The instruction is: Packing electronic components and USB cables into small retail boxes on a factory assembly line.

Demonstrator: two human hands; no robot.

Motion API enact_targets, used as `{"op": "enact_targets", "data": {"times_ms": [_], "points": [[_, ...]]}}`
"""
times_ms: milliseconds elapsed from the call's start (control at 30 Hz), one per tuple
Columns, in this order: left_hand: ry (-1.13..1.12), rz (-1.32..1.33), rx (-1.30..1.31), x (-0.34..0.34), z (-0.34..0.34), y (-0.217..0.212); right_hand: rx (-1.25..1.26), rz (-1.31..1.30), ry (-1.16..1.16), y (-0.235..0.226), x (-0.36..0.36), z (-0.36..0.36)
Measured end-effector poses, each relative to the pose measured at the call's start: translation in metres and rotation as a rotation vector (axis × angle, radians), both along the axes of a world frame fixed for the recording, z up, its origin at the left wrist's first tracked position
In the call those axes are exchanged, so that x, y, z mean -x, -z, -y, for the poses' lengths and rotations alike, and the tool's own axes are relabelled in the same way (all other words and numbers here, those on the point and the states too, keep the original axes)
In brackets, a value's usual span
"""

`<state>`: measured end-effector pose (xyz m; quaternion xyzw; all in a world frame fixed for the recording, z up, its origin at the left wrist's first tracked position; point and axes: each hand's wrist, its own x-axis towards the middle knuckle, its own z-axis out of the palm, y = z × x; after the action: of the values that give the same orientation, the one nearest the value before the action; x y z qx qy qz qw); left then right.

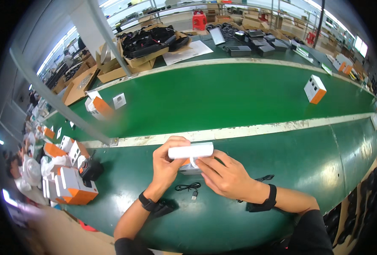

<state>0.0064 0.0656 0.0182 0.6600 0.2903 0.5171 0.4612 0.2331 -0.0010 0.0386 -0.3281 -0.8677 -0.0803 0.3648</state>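
A white, box-like piece is held up over the table, in front of the person and between the two hands, its long axis running nearly left to right, with the right end a touch higher in view. The left hand has its left end: the fingers are clamped on it, the forefinger side curling behind the upper edge and the thumb lying along the lower one. The right hand comes in from the lower right, so the piece lies up and to the left of its fingers; their tips are drawn together at a narrow white tab that hangs below the middle of the piece. Whether they pinch the tab or only touch it, I cannot tell. That relation is the telling one: the tab points downward, across the long axis, and the right hand is nearer to it, while the left hand bears the end. Just under the piece shows an orange-and-grey box, partly hidden by the hands. A coiled black cable lies on the table between the forearms, and white-and-orange cartons stand well off to the left.
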Motion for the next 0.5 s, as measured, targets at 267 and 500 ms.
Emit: {"op": "enact_targets", "data": {"times_ms": [267,500], "points": [[-0.007,-0.240,-0.591,-0.003,-0.006,-0.012,-0.067,-0.316,-0.101,0.016,-0.027,-0.016],[-0.071,-0.416,-0.620,-0.005,0.001,-0.021,-0.012,-0.367,-0.060,0.009,-0.025,-0.030]]}}
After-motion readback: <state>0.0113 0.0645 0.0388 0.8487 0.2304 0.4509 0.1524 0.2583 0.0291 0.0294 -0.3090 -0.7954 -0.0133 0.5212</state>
